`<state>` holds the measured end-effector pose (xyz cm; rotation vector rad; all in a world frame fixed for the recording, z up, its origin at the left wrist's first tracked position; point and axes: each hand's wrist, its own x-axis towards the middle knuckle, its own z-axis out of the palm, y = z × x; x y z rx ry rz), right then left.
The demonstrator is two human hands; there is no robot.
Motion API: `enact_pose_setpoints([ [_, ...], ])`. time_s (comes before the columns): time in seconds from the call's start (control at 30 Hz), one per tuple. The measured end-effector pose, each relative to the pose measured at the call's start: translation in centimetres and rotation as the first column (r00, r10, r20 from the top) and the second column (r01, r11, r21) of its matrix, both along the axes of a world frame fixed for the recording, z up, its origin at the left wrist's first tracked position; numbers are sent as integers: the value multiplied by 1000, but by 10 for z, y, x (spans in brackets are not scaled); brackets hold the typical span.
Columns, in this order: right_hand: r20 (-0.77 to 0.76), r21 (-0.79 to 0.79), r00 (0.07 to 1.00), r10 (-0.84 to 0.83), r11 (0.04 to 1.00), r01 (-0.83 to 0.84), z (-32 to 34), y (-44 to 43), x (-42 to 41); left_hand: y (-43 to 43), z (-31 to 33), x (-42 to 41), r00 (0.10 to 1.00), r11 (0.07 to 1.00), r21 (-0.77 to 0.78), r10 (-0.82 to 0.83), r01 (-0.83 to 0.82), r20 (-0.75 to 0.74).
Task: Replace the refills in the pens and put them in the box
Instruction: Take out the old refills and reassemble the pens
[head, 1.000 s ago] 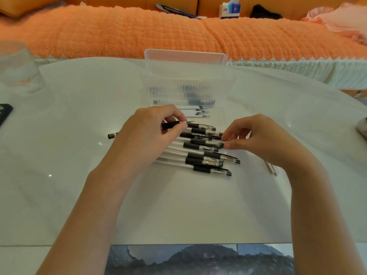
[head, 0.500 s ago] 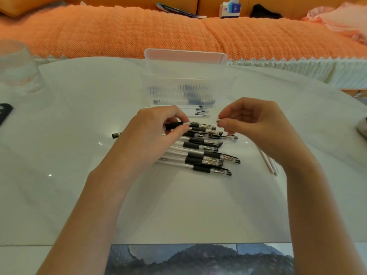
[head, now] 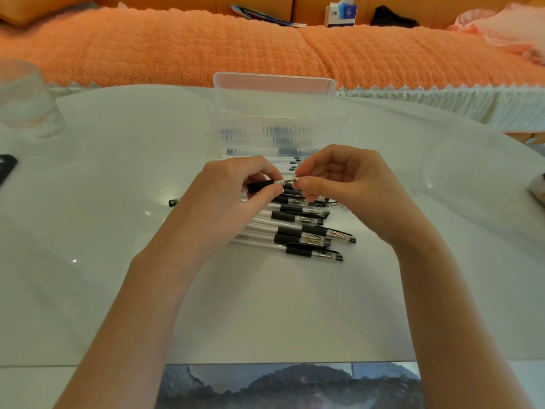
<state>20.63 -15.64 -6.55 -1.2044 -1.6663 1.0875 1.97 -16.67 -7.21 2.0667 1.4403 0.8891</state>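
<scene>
My left hand (head: 233,193) grips a pen (head: 262,185) by its black rubber grip, above the pile. My right hand (head: 342,180) pinches the small metal tip piece at the pen's front end, thumb and forefinger touching it. Below both hands lies a pile of several clear pens with black grips (head: 298,231) on the white table. Behind the hands stands the clear plastic box (head: 274,125) with its lid raised; several refills (head: 286,162) lie just in front of it. The pen's barrel is hidden under my left hand; its black end cap (head: 174,202) shows at the left.
A glass (head: 26,101) stands at the far left of the white table (head: 118,172), with a dark phone (head: 6,169) nearer me at the left edge. An orange sofa (head: 206,45) runs along the far side. Something sits at the right table edge (head: 538,190).
My right hand rose from the pile and moved left to the pen's tip. My left hand lifted the pen slightly toward it.
</scene>
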Motion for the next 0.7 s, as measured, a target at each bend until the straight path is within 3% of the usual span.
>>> enact_pose_setpoints([
  [0.2, 6, -21, 1000, 17, 1000, -17, -2, 0, -6, -1, 0, 1, 1000, 1000, -8, -8, 8, 27],
  [0.4, 182, -19, 983, 9, 1000, -5, -7, 1, -11, -1, -1, 3, 1000, 1000, -27, -6, 7, 5],
  [0.7, 162, -23, 987, 25, 1000, -22, -6, 0, -9, -1, 0, 2, 1000, 999, -43, -25, 25, 5],
])
